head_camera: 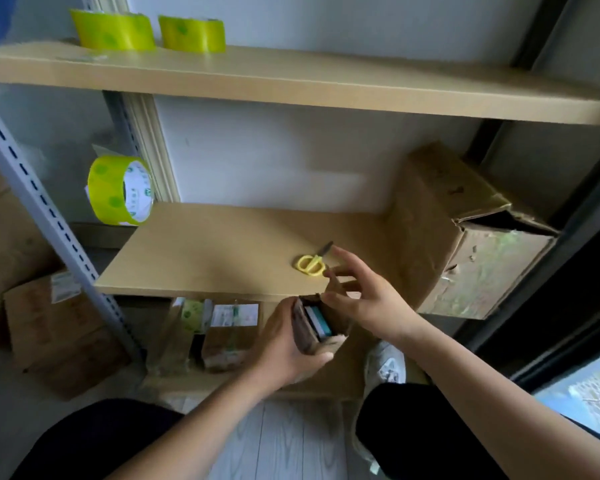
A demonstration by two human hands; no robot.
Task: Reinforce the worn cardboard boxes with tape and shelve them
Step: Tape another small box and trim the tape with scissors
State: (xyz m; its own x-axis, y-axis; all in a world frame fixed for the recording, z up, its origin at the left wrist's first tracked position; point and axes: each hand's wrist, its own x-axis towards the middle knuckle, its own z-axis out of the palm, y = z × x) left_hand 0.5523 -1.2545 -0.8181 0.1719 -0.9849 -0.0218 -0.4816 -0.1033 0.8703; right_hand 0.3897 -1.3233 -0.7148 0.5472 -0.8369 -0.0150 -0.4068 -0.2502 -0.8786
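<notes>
No text can be read. The tape roll [120, 190] on the middle shelf has green print on its white core, and the floor boxes' white labels [234, 315] are too blurred.

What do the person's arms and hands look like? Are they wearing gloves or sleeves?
No gloves and no sleeves show. The left hand and right hand are bare, and both forearms are bare up to the picture's edge. I can see no rings, watch or bracelets. Lower down, dark trousers cover the knees.
</notes>
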